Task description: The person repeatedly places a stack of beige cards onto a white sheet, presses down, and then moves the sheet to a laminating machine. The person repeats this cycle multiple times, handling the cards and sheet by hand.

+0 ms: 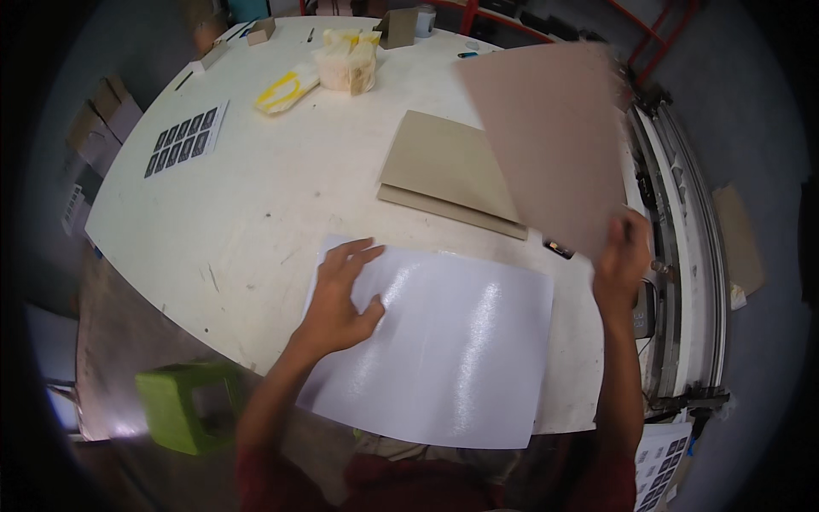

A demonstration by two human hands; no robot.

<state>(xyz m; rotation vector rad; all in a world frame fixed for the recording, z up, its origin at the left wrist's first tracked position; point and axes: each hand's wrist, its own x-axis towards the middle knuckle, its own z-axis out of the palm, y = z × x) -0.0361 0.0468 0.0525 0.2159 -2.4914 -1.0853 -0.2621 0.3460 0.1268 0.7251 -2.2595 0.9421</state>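
A large glossy white sheet (426, 341) lies at the near edge of the table and overhangs it a little. My left hand (341, 299) rests at its upper left part, fingers spread and thumb apart. On the right, my right hand (623, 260) grips the lower corner of a pinkish-brown sheet of cardboard (554, 136), which is raised and tilted, slightly blurred. Behind the white sheet lie greyish-beige boards (448, 166), stacked or folded, partly covered by the raised cardboard. A small black cutter-like object (559, 248) sits beside their near right corner.
A white table (264, 205) spreads out ahead. On it are a printed label sheet (186, 141), a yellow-marked packet (287, 89) and a crumpled pale bag (348, 64). A metal rail machine (695, 256) runs along the right. A green stool (188, 405) stands at lower left.
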